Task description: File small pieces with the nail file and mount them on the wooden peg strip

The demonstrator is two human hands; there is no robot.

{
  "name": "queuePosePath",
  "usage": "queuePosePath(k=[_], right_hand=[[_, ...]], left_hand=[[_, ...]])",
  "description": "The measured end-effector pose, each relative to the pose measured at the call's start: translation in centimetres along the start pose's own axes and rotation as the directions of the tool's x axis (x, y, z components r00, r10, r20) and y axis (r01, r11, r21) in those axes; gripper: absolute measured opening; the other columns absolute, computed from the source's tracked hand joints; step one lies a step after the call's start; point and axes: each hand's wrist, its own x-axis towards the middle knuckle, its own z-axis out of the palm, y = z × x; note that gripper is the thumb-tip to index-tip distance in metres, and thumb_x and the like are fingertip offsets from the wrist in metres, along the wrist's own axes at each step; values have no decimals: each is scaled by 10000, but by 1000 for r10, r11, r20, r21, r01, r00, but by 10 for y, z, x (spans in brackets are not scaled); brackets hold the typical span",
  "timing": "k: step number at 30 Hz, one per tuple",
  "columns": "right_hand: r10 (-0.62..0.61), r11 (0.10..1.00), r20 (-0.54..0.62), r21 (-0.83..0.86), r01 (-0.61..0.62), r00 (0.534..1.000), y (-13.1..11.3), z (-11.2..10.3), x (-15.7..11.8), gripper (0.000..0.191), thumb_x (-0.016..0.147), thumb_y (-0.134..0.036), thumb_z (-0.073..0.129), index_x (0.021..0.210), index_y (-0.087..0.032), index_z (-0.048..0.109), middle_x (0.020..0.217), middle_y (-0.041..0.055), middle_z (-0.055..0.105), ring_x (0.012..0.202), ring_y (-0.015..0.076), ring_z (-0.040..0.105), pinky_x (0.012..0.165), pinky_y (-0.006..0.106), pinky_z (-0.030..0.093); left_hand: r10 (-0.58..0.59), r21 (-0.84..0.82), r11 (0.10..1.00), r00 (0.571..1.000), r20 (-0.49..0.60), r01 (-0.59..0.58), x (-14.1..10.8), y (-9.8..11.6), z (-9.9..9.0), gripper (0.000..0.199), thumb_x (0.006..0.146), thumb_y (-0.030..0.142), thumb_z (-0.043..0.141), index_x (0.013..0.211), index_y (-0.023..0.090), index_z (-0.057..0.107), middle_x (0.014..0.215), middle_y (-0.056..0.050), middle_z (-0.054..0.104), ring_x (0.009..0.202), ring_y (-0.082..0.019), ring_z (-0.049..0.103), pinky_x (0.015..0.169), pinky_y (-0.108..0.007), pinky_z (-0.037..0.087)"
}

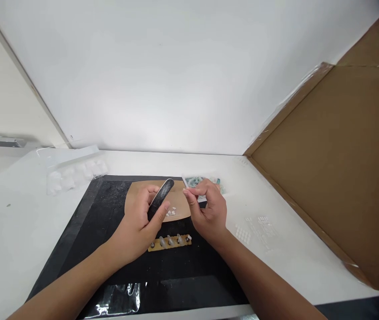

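Note:
My left hand [143, 222] is closed around a black nail file [161, 196], which slants up to the right with pale dust on its face. My right hand [207, 209] is in a pinch to the right of the file, apart from it; whatever sits between thumb and forefinger is too small to make out. Under my hands lies a tan sheet [132, 191] with several small white pieces [171, 212] on it. Nearer to me, a yellowish strip [167, 245] carries several clear nail tips [171, 240] standing at a tilt.
A black mat [109, 231] covers the table's middle. Back left is a clear bag of white pads [76, 174]; behind my right hand, a packet with green print [194, 181]. Small white tabs on clear sheets [256, 231] lie right, beside a cardboard wall [329, 178].

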Motion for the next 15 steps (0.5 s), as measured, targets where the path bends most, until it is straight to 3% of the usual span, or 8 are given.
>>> queuePosePath(k=[2,8,12,15], right_hand=[[-19,1000,1,10,19,1000,-2,0,0,139,979,-168,673,894,-228,582,721,-53,575,674,139,553,782,369,385],[-51,998,23,23,51,998,-2,1,-2,145,981,-155,671,902,-229,574,724,-51,578,684,142,557,770,363,379],[-41,998,43,39,39,998,-2,-1,-3,143,985,-154,661,904,-234,575,743,-42,596,701,152,571,761,361,387],[-40,998,62,55,36,997,-6,1,-4,137,993,-152,638,908,-234,567,763,-35,616,721,159,581,772,367,388]], left_hand=[[-48,10,999,998,40,48,0,-1,-1,299,1020,469,592,1218,252,532,885,27,579,546,-64,505,527,-202,470],[-154,-79,982,974,167,169,2,0,-5,361,1057,566,458,1164,225,509,461,124,428,338,-83,415,378,-164,365],[-161,-122,974,961,225,191,3,1,-5,446,1068,619,335,1140,218,518,498,99,481,329,-99,471,359,-182,421],[-171,-70,978,953,249,194,1,0,-3,466,1058,643,328,1115,229,535,570,102,435,336,-77,420,347,-183,440]])
